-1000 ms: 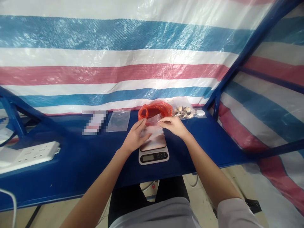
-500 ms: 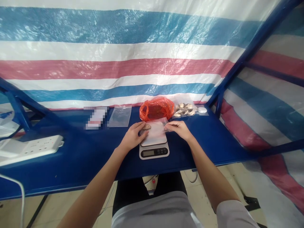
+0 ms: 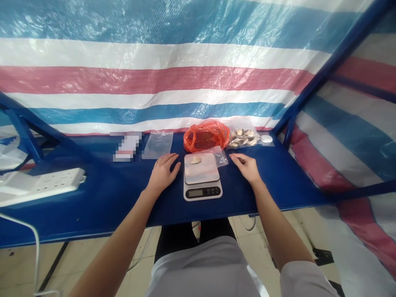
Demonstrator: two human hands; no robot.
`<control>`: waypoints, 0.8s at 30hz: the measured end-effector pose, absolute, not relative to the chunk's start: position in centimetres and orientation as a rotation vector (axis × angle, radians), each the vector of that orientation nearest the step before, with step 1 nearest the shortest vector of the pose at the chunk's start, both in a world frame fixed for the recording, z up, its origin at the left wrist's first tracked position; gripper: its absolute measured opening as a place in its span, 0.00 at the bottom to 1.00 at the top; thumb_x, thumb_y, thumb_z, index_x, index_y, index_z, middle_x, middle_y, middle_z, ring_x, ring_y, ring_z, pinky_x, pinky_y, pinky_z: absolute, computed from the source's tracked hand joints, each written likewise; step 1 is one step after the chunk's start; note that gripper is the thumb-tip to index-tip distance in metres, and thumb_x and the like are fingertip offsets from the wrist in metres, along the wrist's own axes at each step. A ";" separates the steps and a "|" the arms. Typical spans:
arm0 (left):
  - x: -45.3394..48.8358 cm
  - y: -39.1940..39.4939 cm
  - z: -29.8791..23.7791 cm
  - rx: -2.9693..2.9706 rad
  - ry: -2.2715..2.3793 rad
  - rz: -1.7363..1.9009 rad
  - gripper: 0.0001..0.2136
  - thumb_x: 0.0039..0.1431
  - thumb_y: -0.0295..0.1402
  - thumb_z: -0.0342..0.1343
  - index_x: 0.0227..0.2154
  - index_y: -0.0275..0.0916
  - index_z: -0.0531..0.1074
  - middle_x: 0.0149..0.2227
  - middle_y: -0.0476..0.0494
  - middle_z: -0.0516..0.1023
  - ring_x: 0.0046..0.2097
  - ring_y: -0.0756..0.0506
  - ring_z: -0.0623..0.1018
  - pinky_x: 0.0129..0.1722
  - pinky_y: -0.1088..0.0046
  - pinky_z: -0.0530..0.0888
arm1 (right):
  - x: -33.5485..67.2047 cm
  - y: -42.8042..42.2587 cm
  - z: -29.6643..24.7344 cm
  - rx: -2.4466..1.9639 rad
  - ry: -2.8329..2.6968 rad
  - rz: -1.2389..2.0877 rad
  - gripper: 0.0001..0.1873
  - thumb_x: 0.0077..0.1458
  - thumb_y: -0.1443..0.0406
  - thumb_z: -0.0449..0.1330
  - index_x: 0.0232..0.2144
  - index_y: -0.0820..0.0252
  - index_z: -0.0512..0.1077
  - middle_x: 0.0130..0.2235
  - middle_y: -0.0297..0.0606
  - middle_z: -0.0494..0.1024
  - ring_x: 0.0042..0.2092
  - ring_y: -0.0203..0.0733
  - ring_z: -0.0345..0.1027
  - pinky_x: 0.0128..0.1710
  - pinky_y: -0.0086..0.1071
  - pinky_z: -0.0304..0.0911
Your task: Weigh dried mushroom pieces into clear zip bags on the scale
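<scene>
A white kitchen scale [image 3: 202, 194] stands at the front of the blue table. On its plate lies a pale, brown-edged piece [image 3: 195, 160] that looks like dried mushroom. My left hand [image 3: 163, 173] rests on the table left of the scale, fingers spread, holding nothing. To the right of the scale is my right hand [image 3: 246, 168], its fingers loosely bent and nothing visible in them. Between that hand and the scale's back corner, a clear plastic bag [image 3: 221, 157] lies loose. An open red plastic bag [image 3: 192, 142] sits just behind the scale; its contents are unclear.
Behind my right hand is a clear bag of similar pieces [image 3: 244, 138], beside a small white round object [image 3: 266, 139]. A flat clear bag [image 3: 158, 145] and a blurred-out item [image 3: 127, 146] lie back left. A white power strip [image 3: 46, 185] occupies the left side.
Both hands have moved off the scale, one to each side. The pale piece now lies on the plate by itself, and my right hand has let go of the clear bag.
</scene>
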State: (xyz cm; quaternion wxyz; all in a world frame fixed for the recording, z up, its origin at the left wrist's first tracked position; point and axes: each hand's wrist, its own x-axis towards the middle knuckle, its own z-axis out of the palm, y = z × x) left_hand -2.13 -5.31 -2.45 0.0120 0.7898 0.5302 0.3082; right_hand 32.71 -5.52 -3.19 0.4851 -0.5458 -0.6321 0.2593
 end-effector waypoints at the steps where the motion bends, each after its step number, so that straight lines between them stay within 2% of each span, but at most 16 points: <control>1: -2.3 -5.5 -2.6 2.481 1.690 0.908 0.21 0.67 0.41 0.47 0.55 0.35 0.74 0.58 0.33 0.76 0.61 0.34 0.72 0.64 0.49 0.65 | 32.8 -5.7 -3.5 -1.368 -1.680 0.516 0.17 0.60 0.52 0.60 0.40 0.57 0.81 0.47 0.44 0.82 0.52 0.52 0.75 0.57 0.49 0.67; 5: -2.3 -6.3 -2.9 2.523 1.822 0.697 0.22 0.66 0.41 0.48 0.59 0.40 0.72 0.64 0.37 0.70 0.66 0.32 0.67 0.66 0.45 0.59 | 32.3 -6.3 -4.2 -1.587 -2.071 0.114 0.18 0.65 0.57 0.54 0.50 0.53 0.77 0.60 0.43 0.74 0.65 0.55 0.62 0.65 0.56 0.55; 8: -2.1 -6.6 -2.8 2.518 1.892 0.564 0.23 0.67 0.42 0.47 0.61 0.42 0.70 0.66 0.38 0.66 0.67 0.32 0.65 0.67 0.45 0.57 | 31.8 -6.6 -4.2 -1.761 -2.108 0.014 0.21 0.67 0.56 0.51 0.58 0.50 0.72 0.65 0.41 0.68 0.68 0.56 0.56 0.66 0.59 0.51; 14: -1.7 -6.5 -2.4 2.490 1.924 0.397 0.25 0.68 0.42 0.45 0.64 0.41 0.66 0.68 0.38 0.62 0.69 0.32 0.61 0.68 0.46 0.56 | 31.5 -6.6 -3.9 -1.867 -2.113 0.018 0.24 0.67 0.55 0.51 0.61 0.49 0.68 0.67 0.39 0.65 0.69 0.55 0.54 0.67 0.60 0.48; 24: -1.6 -6.6 -2.2 2.464 1.928 0.370 0.25 0.68 0.43 0.43 0.64 0.42 0.66 0.69 0.40 0.61 0.70 0.35 0.60 0.69 0.48 0.54 | 31.5 -6.6 -3.7 -1.886 -2.114 0.037 0.23 0.68 0.54 0.50 0.61 0.48 0.68 0.68 0.38 0.64 0.70 0.53 0.53 0.67 0.58 0.47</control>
